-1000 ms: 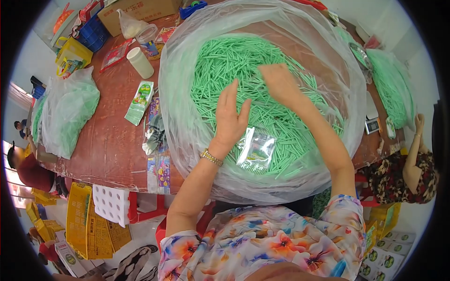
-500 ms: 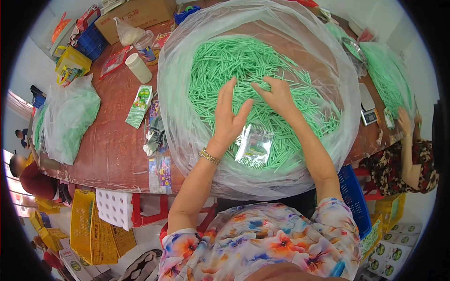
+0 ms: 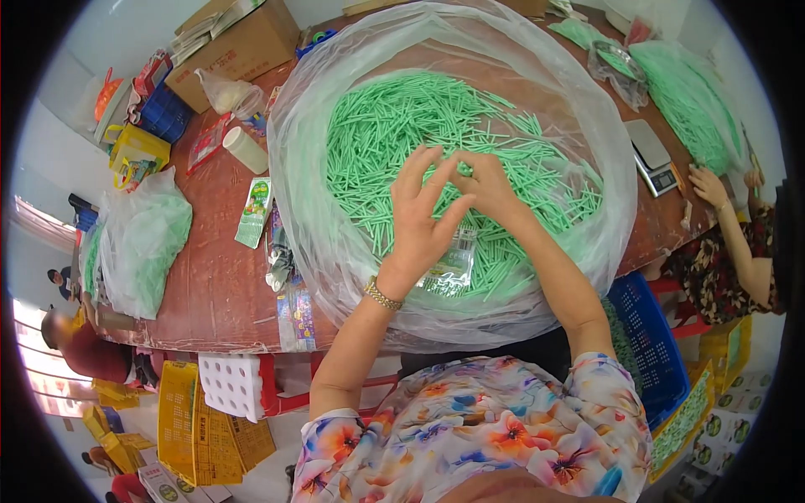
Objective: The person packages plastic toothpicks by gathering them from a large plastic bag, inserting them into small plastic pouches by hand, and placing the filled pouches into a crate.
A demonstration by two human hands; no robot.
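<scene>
Spread below both hands: green sticks (image 3: 386, 113), heaped inside a wide-mouthed plastic bag (image 3: 295, 180). Just under left hand (image 3: 423, 201), on top of the sticks, a silver packet (image 3: 453, 272), partly covered, with print too small to read. Well to the left of left hand, on the desk (image 3: 214, 268), a green-and-white packet (image 3: 254, 210) with a printed label, likewise unreadable. Farther off beyond that, red characters across a cardboard box (image 3: 239, 63), too blurred to make out. Low and to the right of right hand (image 3: 480, 186), round green emblems on white cartons (image 3: 713, 436). Left hand loosely open, fingers apart; right hand narrowed, fingertips bunched. Cannot tell about anything pinched there. Compared with half a second ago, right hand brought in close beside left hand's fingers, and more of the silver packet hidden.
</scene>
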